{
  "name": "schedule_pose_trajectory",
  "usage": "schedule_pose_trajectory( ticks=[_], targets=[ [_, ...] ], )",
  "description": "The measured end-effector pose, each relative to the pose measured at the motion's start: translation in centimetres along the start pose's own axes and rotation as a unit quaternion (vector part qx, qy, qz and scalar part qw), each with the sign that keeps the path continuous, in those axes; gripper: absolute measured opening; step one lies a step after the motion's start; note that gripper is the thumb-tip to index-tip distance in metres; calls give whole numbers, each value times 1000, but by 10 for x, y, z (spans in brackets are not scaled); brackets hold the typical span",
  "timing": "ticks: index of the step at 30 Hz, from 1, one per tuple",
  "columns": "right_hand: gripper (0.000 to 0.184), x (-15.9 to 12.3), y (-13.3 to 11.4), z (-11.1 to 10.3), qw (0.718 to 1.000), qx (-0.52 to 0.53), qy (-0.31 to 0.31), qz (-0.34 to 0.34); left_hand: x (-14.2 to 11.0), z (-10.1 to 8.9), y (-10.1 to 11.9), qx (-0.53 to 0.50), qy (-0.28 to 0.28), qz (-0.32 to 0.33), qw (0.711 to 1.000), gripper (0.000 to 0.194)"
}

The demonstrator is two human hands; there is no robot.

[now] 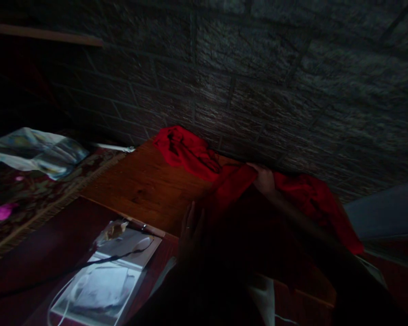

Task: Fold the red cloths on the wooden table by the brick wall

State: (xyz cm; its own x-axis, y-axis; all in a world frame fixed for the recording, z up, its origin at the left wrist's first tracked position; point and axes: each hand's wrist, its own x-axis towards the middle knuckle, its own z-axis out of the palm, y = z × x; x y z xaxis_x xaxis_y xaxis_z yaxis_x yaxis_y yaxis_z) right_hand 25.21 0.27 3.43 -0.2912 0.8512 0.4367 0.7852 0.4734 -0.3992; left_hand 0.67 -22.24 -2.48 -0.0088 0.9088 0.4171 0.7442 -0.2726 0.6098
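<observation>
Left hand [191,232], grip wide, lies beside the left edge of red cloth [231,188] spread rightward over the bench [139,181], long axis roughly along the wall [221,86]; right hand [265,180] at far edge, grip closure indeterminate.

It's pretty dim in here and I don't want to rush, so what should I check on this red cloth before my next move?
1. Right hand touching the red cloth: ok.
2. Cloth smooth all over: not ok, bunched near the wall.
3. Left hand touching the cloth: cannot tell, too dark.
4. Black cord clear of the cloth: ok.
5. Enough light: not ok, deep shadow.
</observation>
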Motion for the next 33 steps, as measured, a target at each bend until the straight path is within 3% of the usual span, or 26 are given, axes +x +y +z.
schedule_pose_trajectory(
  ticks=[2, 5, 12, 18, 23, 27, 33],
  targets=[
    [42, 5, 10, 7, 996, 74, -2, 55, -1, -2, 1, -3, -7, -1, 1000, 65],
    [40, 20, 5, 14, 984, 150, 6, 92, 0, -5, 4, -8, -22, -2, 1000, 63],
    [55, 51, -23, 23, 994, 58, 85, -26, 5, -14, 11, -13, -42, -5, 999, 44],
    [56, 54, -6, 47, 991, -62, -115, 43, 6, -19, 17, -14, -57, 0, 998, 36],
    [48, 59, 1, 45, 997, 5, -71, -37, 13, -22, 11, -13, -82, 14, 996, 38],
    [50, 65, 3, 36, 996, -16, -33, -86, 18, -26, 6, -7, -102, 25, 994, 40],
    [67, 53, 19, 41, 987, -40, -111, -113, 13, -31, 9, 13, -110, 32, 993, 38]
  ],
)
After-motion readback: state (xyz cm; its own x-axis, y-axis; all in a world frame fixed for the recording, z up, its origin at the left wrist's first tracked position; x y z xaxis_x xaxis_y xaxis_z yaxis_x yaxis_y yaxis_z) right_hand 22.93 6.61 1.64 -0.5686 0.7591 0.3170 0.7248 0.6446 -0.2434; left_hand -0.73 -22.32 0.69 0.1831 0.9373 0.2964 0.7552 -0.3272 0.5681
